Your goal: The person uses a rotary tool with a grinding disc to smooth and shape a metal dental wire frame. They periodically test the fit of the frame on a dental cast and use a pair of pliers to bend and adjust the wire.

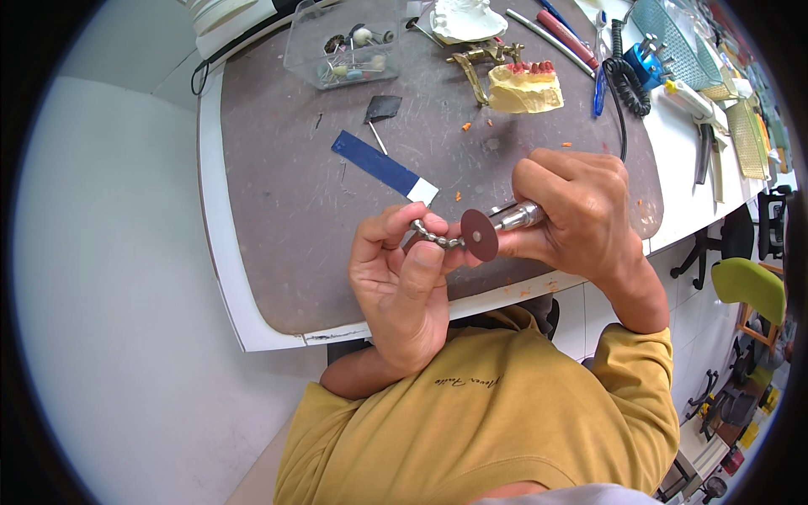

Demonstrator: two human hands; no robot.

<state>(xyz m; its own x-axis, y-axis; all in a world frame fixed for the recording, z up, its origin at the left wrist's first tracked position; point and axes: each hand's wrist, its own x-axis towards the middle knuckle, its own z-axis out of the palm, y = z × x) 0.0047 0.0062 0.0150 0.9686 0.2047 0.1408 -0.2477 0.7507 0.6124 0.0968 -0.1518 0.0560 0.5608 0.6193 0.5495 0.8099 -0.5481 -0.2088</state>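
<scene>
My left hand (pixel 402 282) pinches a small curved metal dental bridge (pixel 433 237) between thumb and fingers. Wrapped in my right hand (pixel 581 215) is a silver rotary handpiece (pixel 523 216). A dark red cutting disc (pixel 479 236) sits on its tip, right beside the bridge's right end; whether the two touch I cannot tell. Beyond the hands lies a blue strip with a white end (pixel 374 164). A yellowish dental model with red teeth (pixel 526 87) stands farther back, next to a brass articulator (pixel 475 71).
At the back left, a clear plastic box (pixel 345 50) holds several mounted polishing bits. A white plaster model (pixel 469 18) sits at the back. Pens, a blue bit holder (pixel 645 66), a coiled black cord (pixel 627 84) and mesh baskets (pixel 677 38) line the right side. Orange crumbs dot the mat.
</scene>
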